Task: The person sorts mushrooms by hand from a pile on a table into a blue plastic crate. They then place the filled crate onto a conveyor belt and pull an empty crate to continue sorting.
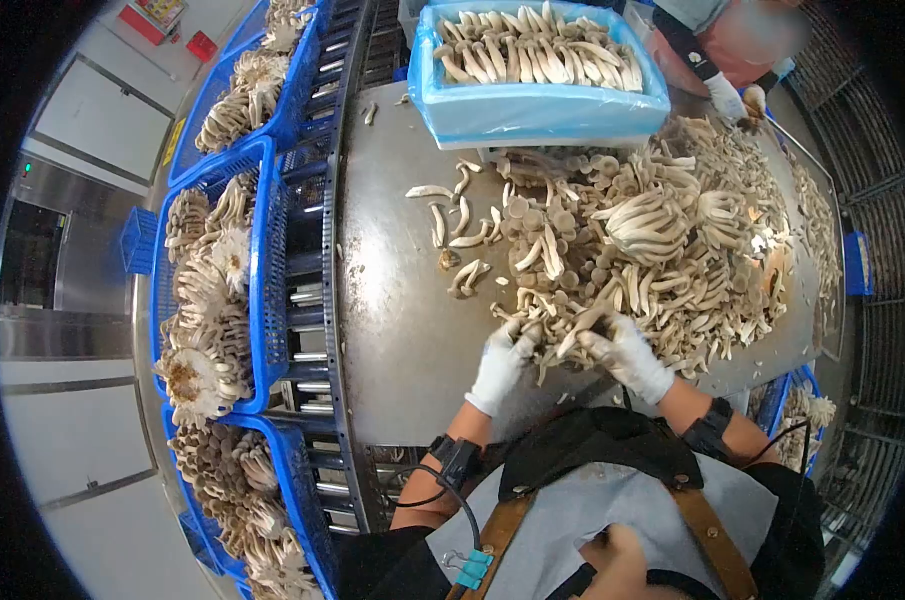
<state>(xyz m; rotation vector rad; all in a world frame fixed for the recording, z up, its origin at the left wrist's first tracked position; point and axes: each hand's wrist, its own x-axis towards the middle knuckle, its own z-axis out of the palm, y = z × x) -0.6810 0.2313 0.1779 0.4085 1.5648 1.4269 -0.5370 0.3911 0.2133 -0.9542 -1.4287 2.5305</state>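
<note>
A large pile of brown-capped, pale-stemmed mushrooms [662, 285] covers the right half of the metal table. My left hand [504, 362], in a white glove, is at the near left edge of the pile, its fingers closed round mushrooms. My right hand [627, 358], gloved too, pinches a mushroom [579, 330] just to the right of it. Between the two hands lie more small mushrooms. Several loose stems [462, 222] lie left of the pile. Behind it, a box lined with blue plastic [542, 112] holds mushrooms laid in rows.
Blue baskets [270, 290] of mushroom clusters stand on a roller conveyor [310, 340] at the left. A co-worker's gloved hand [724, 98] is at the table's far right corner. Another blue basket [772, 405] stands low at the right.
</note>
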